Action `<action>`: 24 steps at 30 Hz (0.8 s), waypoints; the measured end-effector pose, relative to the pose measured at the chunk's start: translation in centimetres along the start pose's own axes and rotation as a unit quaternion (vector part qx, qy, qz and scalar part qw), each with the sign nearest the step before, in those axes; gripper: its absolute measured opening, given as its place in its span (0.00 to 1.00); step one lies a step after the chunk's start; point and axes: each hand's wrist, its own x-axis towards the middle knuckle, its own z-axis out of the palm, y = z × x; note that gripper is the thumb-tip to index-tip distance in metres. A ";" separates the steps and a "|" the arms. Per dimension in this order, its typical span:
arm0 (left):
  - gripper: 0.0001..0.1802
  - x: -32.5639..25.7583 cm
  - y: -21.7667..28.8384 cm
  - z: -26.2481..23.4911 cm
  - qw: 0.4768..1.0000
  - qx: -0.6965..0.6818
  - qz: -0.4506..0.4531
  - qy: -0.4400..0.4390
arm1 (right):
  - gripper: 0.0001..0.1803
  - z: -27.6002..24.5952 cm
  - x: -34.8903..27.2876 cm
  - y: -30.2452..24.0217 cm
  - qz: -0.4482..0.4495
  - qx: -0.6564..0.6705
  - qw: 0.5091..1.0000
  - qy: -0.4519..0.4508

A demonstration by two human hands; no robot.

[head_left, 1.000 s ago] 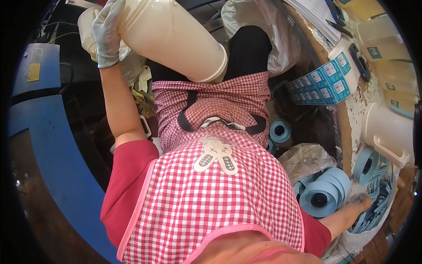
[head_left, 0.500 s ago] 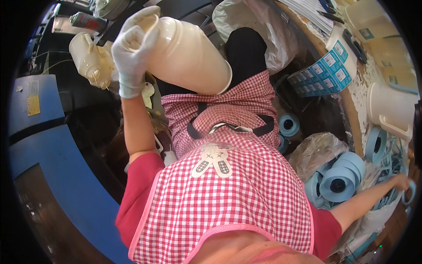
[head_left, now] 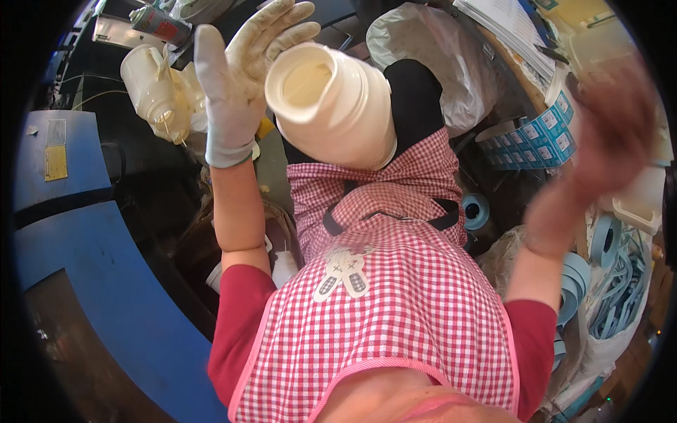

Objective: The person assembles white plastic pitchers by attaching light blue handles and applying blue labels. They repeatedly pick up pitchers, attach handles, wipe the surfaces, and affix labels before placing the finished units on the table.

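A cream plastic jug body (head_left: 345, 113) rests on my lap, tilted so that its round mouth with a pouring lip faces up. My left hand (head_left: 243, 84), in a white work glove with soiled fingers, is open beside the jug's mouth. Its fingers are spread and its palm is turned toward the jug. My bare right hand (head_left: 613, 134) is lifted at the right, in front of the workbench. Motion smears it, so I cannot make out its fingers or anything in them.
At the right are a strip of blue-and-white labels (head_left: 543, 144), light blue rings (head_left: 572, 282) and a bag of light blue strips (head_left: 620, 296). A plastic-lined bin (head_left: 430, 63) stands ahead. Another cream jug (head_left: 148, 84), a spray can (head_left: 161, 25) and a blue machine (head_left: 120, 282) are at the left.
My left hand has let go of the jug and spread its fingers. The jug has tipped so its mouth shows. My right hand has swung up from the light blue strips toward the bench.
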 end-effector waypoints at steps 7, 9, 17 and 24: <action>0.32 0.8 -3.2 -8.2 0.978 -0.184 -0.005 -0.099 | 0.10 4.7 5.4 19.0 0.310 0.222 0.919 0.097; 0.31 -0.8 -3.6 -8.0 0.996 -0.086 0.016 -0.005 | 0.10 3.4 4.8 19.9 0.361 0.165 0.910 0.121; 0.28 -2.2 -7.3 -7.1 0.977 -0.210 -0.017 0.014 | 0.10 1.9 2.0 24.0 0.363 0.062 0.918 0.147; 0.29 -2.1 -8.3 -5.4 0.994 -0.029 0.101 0.016 | 0.04 0.2 1.9 23.3 0.405 0.066 0.897 0.164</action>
